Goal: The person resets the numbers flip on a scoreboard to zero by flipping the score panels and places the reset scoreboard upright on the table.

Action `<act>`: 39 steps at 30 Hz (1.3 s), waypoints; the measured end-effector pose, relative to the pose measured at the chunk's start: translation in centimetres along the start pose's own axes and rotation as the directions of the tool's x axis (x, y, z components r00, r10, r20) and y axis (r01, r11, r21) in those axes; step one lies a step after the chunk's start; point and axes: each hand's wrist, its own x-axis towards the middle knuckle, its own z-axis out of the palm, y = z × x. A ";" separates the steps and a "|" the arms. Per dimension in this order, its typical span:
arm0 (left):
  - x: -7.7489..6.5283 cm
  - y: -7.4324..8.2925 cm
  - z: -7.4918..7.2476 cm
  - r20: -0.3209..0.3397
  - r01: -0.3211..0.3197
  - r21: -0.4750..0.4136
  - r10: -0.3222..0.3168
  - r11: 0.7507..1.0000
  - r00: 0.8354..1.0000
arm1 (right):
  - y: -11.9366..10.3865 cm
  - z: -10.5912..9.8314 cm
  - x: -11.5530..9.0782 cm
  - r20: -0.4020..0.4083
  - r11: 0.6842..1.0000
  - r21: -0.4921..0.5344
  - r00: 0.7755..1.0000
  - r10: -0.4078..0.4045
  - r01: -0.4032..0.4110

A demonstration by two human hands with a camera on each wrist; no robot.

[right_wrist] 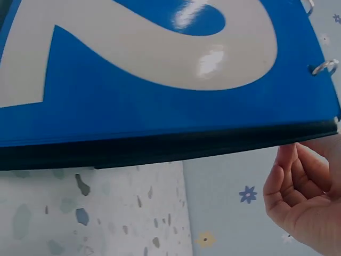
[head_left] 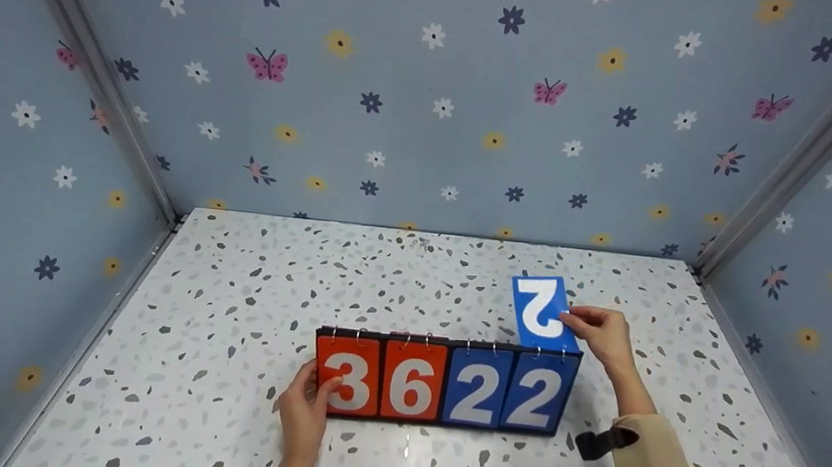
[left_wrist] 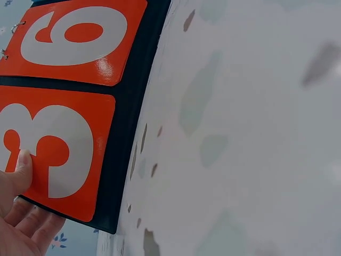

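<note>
A flip scoreboard (head_left: 444, 384) stands on the table with two red cards reading 3 and 6 and two blue cards both reading 2. My left hand (head_left: 305, 408) grips its left end, the thumb over the red 3 card (left_wrist: 64, 144) and the fingers behind. Above the rightmost position, a blue card (head_left: 543, 312) with an upside-down 2 is raised past the top rings. My right hand (head_left: 601, 335) pinches that card by its right edge. In the right wrist view, curled fingers (right_wrist: 303, 186) show beyond the board's black edge; the card they hold is hidden there.
The speckled white table (head_left: 231, 285) spreads around the board. Flower-patterned blue panels (head_left: 424, 144) enclose the back and both sides. A black strap piece (head_left: 597, 443) sits on the right sleeve. Metal rings (right_wrist: 324, 67) join the cards to the board's top edge.
</note>
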 end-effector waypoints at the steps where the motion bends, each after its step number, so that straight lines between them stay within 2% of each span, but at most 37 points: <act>1: 0.0 0.0 0.0 0.001 0.001 -0.003 -0.001 1.000 1.000 | 0.3 0.1 0.0 0.009 1.000 -0.005 1.000 0.013 -0.013; 6: -0.1 -0.2 0.0 -0.006 -0.052 -0.034 0.051 0.998 0.999 | 1.3 0.2 -0.5 0.007 1.000 0.007 1.000 0.021 -0.021; 7: -0.1 -0.2 0.0 -0.008 -0.068 -0.040 0.067 0.997 0.998 | 3.0 0.3 0.0 0.013 0.997 0.077 1.000 -0.026 0.025; 9: -0.1 -0.3 0.1 -0.014 -0.090 -0.040 0.090 0.995 0.996 | 3.5 0.3 -0.7 -0.036 0.990 0.120 0.997 -0.067 0.071; 10: -0.1 -0.3 0.1 -0.014 -0.095 -0.039 0.095 0.995 0.995 | 5.0 0.4 -0.5 -0.059 0.972 0.191 0.990 -0.128 0.137; 11: -0.1 -0.4 0.1 -0.015 -0.096 -0.037 0.096 0.995 0.995 | 5.4 0.4 -0.8 -0.100 0.963 0.215 0.984 -0.145 0.164; 13: -0.1 -0.4 0.1 -0.016 -0.083 -0.027 0.082 0.996 0.996 | 6.7 0.6 -1.5 -0.193 0.939 0.236 0.959 -0.207 0.250; 14: -0.1 -0.4 0.1 -0.016 -0.073 -0.023 0.073 0.997 0.997 | 6.2 0.7 -2.4 -0.259 0.951 0.188 0.946 -0.193 0.245; 16: -0.2 -0.4 0.1 -0.013 -0.056 -0.028 0.056 0.998 0.998 | 9.3 1.3 -2.4 -0.348 0.935 0.187 0.911 -0.222 0.300; 17: -0.2 -0.4 0.1 -0.012 -0.050 -0.030 0.050 0.998 0.999 | 9.8 1.6 -2.9 -0.394 0.953 0.136 0.897 -0.199 0.271; 19: -0.2 -0.4 0.1 -0.008 -0.041 -0.039 0.041 0.998 0.999 | 12.9 2.5 -2.9 -0.449 0.952 0.106 0.868 -0.211 0.286; 22: -0.2 -0.4 0.1 -0.008 -0.040 -0.047 0.039 0.998 0.999 | 15.8 3.6 -3.5 -0.491 0.956 0.105 0.850 -0.189 0.274; 25: -0.3 -0.3 0.1 -0.011 -0.047 -0.045 0.047 0.998 0.999 | 16.0 4.4 -4.9 -0.502 0.952 0.136 0.847 -0.173 0.275; 30: -0.2 -0.3 0.0 -0.022 -0.083 -0.032 0.082 0.996 0.996 | 14.5 5.6 -6.8 -0.506 0.955 0.144 0.849 -0.154 0.260; 34: -0.2 -0.3 0.0 -0.027 -0.111 -0.028 0.110 0.993 0.994 | 13.5 6.6 -7.7 -0.504 0.966 0.160 0.859 -0.095 0.201; 39: -0.1 -0.3 0.0 -0.024 -0.085 -0.038 0.084 0.996 0.996 | 13.3 7.6 -8.0 -0.514 0.986 0.105 0.855 -0.060 0.133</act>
